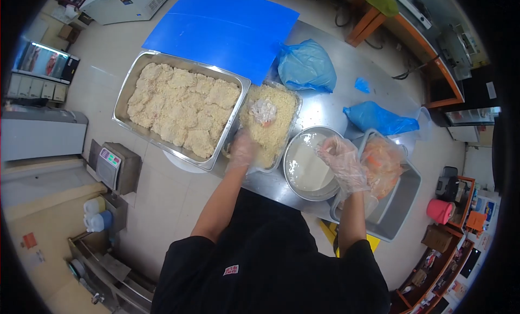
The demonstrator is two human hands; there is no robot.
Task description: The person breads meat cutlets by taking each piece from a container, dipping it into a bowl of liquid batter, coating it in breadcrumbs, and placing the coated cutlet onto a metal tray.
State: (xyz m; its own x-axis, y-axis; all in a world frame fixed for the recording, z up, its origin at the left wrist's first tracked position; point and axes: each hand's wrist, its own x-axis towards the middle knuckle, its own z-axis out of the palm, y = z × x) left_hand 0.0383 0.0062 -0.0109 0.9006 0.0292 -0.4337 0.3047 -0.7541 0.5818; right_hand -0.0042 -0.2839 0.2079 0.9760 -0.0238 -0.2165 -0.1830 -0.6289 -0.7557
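My left hand (242, 149), in a clear plastic glove, is at the left side of a tray of pale breadcrumbs (271, 138). Its fingers are blurred against the crumbs. A wet, batter-coated piece (263, 112) lies on the crumbs just beyond it, partly dusted. Over the right side of a metal bowl of white batter (306, 170) hangs my right hand (345, 163), gloved too, with its fingers loosely bent. I see nothing held in it. Beside that hand, a clear bag with orange-pink pieces (382, 165) sits in a grey tub (398, 208).
A deep steel pan (122, 111) full of crumbed pieces (181, 105) stands on the left. Behind it lies a blue board (222, 29). Two blue plastic bags (307, 66) (379, 118) rest on the steel table (330, 111). A scale (116, 165) stands farther left.
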